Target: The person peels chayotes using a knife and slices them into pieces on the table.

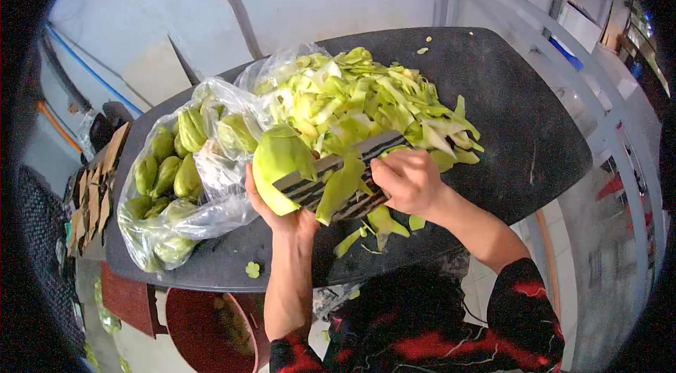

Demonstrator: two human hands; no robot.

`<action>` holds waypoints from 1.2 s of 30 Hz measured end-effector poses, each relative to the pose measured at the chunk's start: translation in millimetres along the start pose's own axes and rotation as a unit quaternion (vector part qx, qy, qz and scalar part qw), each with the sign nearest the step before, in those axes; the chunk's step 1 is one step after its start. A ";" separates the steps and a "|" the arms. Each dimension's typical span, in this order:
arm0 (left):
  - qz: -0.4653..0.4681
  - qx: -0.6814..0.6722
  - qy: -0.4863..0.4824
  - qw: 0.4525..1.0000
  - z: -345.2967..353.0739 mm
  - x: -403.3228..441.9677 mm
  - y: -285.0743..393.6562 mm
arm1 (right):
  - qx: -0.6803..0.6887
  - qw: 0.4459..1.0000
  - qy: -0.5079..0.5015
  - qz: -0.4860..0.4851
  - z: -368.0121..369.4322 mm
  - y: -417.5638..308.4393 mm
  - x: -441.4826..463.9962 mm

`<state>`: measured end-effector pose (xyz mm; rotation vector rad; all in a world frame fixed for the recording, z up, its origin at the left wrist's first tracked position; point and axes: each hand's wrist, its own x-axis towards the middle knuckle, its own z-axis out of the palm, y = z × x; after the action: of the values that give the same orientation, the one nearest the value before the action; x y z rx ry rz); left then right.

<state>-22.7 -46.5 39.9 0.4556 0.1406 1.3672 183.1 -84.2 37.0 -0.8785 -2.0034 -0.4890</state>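
Note:
My left hand (282, 215) holds a pale green, partly peeled chayote (271, 165) from below and from its left side. My right hand (408, 183) is closed around the grip of a wide-bladed knife (299, 190), and the grip itself is hidden by the fingers. The blade lies against the chayote's right side, its face showing dark and light stripes. Strips of green peel (341, 186) hang over the blade. Beyond both hands, a large heap of peels (359, 95) covers the middle of the table.
A clear plastic bag (148, 246) of unpeeled chayotes (165, 176) sits on the left of the dark table (521, 112). Loose peel scraps (384, 225) lie near the front edge. Below stands a reddish-brown bucket (179, 324). A grey metal railing (563, 39) runs along the right.

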 end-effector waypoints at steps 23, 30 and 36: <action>-0.052 0.001 -0.032 0.998 -22.3 4.8 -2.8 | -0.017 0.995 0.030 -0.096 -3.9 -11.9 8.2; -0.029 0.003 -0.016 0.999 -13.0 -0.3 -6.5 | 0.012 0.993 0.041 -0.113 -2.7 -12.2 6.7; -0.020 0.031 -0.003 0.999 -14.4 0.1 -6.8 | -0.007 0.993 0.036 -0.114 0.5 -11.9 4.9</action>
<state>-21.6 -43.9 24.2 0.5056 0.1872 1.3242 172.3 -89.9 40.8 -0.6347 -2.0454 -0.6543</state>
